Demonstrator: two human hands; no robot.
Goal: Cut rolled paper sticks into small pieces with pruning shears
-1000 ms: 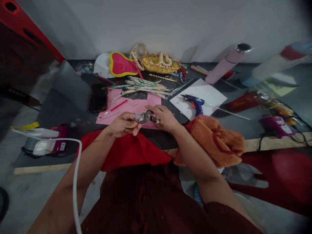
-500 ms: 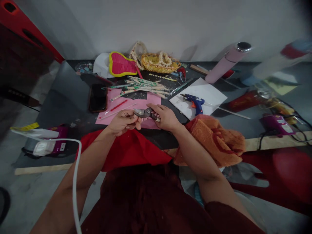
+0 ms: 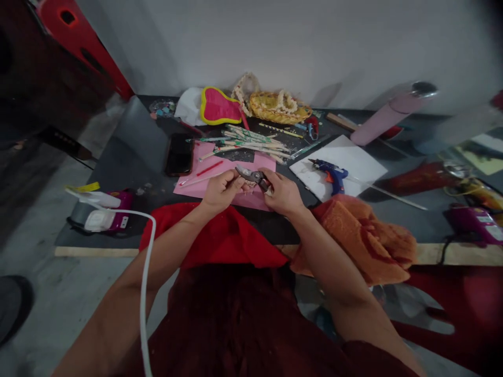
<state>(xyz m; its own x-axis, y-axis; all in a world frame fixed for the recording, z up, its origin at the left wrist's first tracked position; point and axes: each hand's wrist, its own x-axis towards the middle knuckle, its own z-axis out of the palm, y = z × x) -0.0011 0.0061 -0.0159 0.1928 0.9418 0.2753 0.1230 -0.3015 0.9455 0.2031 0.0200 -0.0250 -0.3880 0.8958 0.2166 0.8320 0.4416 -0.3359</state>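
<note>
My right hand (image 3: 283, 192) is closed around the handles of pruning shears (image 3: 251, 177), whose dark curved blades point left. Close against the blades, my left hand (image 3: 223, 192) is pinched on a small pale beige piece (image 3: 247, 186); fingers and blades partly hide it. Both hands are above a pink sheet (image 3: 188, 186) on the dark table. A red stick (image 3: 209, 168) lies on the sheet. Behind the hands is a loose pile of wooden sticks in green-printed wrappers (image 3: 251, 137).
A phone (image 3: 179, 154) lies left of the pink sheet. To the right, a blue glue gun (image 3: 333, 175) rests on white card (image 3: 361, 162), with an orange towel (image 3: 365, 235) in front. Behind stand a yellow basket (image 3: 281, 107) and pink bottle (image 3: 387, 118). A white cable (image 3: 147, 277) crosses my left forearm.
The view has swung left, so the table's things appear farther right. My hands stay together at the shears, and my left fingers look more curled in around the pale piece.
</note>
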